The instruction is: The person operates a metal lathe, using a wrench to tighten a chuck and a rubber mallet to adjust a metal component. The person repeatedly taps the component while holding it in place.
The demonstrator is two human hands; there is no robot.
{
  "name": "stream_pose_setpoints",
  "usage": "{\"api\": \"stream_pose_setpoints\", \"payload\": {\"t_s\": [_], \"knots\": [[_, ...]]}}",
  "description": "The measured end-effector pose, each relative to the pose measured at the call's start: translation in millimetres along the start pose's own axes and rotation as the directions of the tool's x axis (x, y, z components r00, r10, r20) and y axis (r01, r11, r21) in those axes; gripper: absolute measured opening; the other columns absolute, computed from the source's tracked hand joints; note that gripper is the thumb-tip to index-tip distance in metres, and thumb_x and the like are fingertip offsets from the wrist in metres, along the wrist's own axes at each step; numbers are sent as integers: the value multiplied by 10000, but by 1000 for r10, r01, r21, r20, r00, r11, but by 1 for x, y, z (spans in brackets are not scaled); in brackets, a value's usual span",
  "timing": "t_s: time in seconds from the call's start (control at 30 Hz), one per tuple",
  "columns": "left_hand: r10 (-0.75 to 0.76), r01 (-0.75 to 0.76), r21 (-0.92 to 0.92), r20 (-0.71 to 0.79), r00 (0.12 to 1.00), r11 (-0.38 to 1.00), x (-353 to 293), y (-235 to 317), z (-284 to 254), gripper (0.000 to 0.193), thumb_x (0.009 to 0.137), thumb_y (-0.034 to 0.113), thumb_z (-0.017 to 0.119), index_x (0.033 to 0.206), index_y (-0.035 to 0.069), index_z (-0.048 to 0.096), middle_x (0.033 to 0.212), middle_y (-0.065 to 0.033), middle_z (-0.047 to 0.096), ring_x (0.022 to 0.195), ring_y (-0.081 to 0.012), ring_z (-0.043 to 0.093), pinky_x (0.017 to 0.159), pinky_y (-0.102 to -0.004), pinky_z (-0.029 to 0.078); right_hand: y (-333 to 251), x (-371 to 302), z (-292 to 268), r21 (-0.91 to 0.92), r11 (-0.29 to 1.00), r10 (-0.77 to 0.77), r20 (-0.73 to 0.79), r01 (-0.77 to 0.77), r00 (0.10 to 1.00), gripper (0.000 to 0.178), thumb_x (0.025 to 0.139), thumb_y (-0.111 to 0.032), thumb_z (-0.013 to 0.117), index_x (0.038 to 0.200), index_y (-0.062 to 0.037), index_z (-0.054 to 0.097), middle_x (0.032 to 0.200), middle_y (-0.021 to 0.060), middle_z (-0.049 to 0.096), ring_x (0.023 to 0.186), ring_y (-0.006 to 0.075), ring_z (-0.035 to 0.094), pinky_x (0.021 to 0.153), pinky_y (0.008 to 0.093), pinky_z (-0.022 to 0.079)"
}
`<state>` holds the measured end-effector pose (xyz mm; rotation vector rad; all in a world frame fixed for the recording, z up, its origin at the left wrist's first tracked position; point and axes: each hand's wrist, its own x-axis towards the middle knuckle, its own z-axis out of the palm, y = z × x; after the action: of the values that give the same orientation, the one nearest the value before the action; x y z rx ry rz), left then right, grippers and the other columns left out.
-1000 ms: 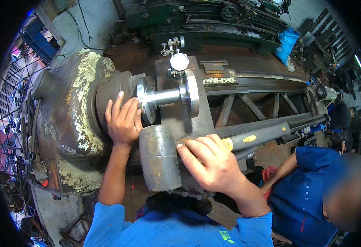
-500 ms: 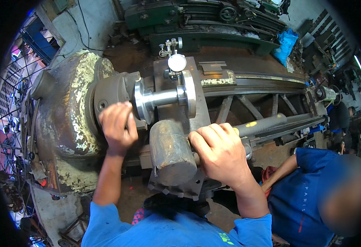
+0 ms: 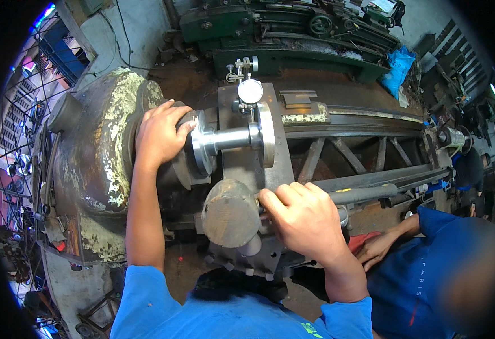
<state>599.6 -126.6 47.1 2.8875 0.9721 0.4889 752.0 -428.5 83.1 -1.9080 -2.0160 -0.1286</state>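
Evidently, a worn lathe [image 3: 92, 158] stood in a cluttered workshop, a green machine [image 3: 301, 62] beyond. The right hand [image 3: 304, 220] was clamped round the handle of a mallet [image 3: 232, 213], its head left of the fingers. The left hand [image 3: 163, 133], lower and curled earlier, lay thumb apart over the chuck [image 3: 174, 172], beside the shiny flanged workpiece [image 3: 233, 139].

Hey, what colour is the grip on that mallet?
Dark grey with a touch of yellow; the mallet's grip shows best in the head view.

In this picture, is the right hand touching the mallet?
Touching. The head view shows the right hand wrapped around the handle of the mallet.
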Motion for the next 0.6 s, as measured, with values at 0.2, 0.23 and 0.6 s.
{"api": "stream_pose_setpoints", "payload": {"t_s": [0.2, 0.23, 0.6], "knots": [[32, -27, 39, -110, 993, 999, -18, 7, 6, 371, 930, 325, 720, 1228, 106, 750, 1298, -104, 727, 1395, -343, 546, 1181, -502, 369, -2, -2, 0, -18, 1000, 5, -9, -6, 1000, 242, 821, -147, 668, 1049, -68, 658, 789, 60, 595, 758, 241, 647, 664, 381, 494], [51, -46, 41, -147, 988, 998, -21, 8, 7, 366, 931, 320, 718, 1223, 104, 750, 1282, -100, 731, 1393, -340, 546, 1184, -511, 364, -2, -2, 0, -18, 1000, 7, -12, -7, 1000, 242, 821, -148, 668, 1049, -68, 658, 788, 59, 595, 757, 241, 646, 664, 381, 494], [105, -74, 105, -327, 939, 992, -54, 15, 26, 375, 895, 301, 756, 1225, 123, 750, 1233, -62, 737, 1397, -327, 543, 1182, -553, 356, -4, -1, 0, -30, 999, 17, 11, -16, 1000, 262, 811, -152, 668, 1061, -72, 663, 781, 51, 590, 756, 241, 646, 665, 375, 490]]}}
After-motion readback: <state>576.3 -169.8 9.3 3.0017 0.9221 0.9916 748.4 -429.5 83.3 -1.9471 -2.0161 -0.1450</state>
